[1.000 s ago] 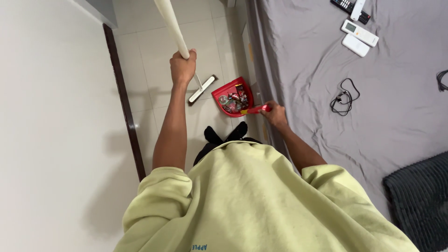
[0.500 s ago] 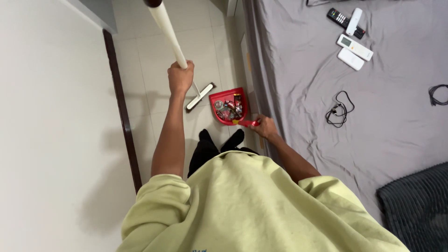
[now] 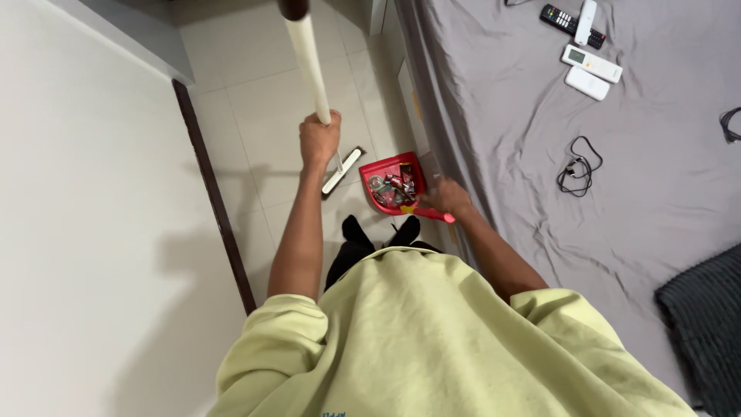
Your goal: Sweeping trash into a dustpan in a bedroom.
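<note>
My left hand (image 3: pixel 319 140) grips the white handle (image 3: pixel 308 55) of a broom, whose flat head (image 3: pixel 342 171) rests on the tiled floor just left of a red dustpan (image 3: pixel 373 174). My right hand (image 3: pixel 444 198) holds the dustpan by its red handle (image 3: pixel 432 214). The pan sits on the floor beside the bed and is full of wrappers and small litter (image 3: pixel 394 188). My black-socked feet (image 3: pixel 353 229) stand just behind the pan.
A bed with a grey sheet (image 3: pixel 617 170) fills the right side. On it lie several remote controls (image 3: pixel 587 46), a coiled black cable (image 3: pixel 579 166) and a dark blanket (image 3: pixel 706 316). A white wall with dark skirting (image 3: pixel 220 216) runs along the left.
The view has swung a little, and the broom handle now leans more upright. My right hand has shifted along the dustpan handle, and the pan has turned slightly.
</note>
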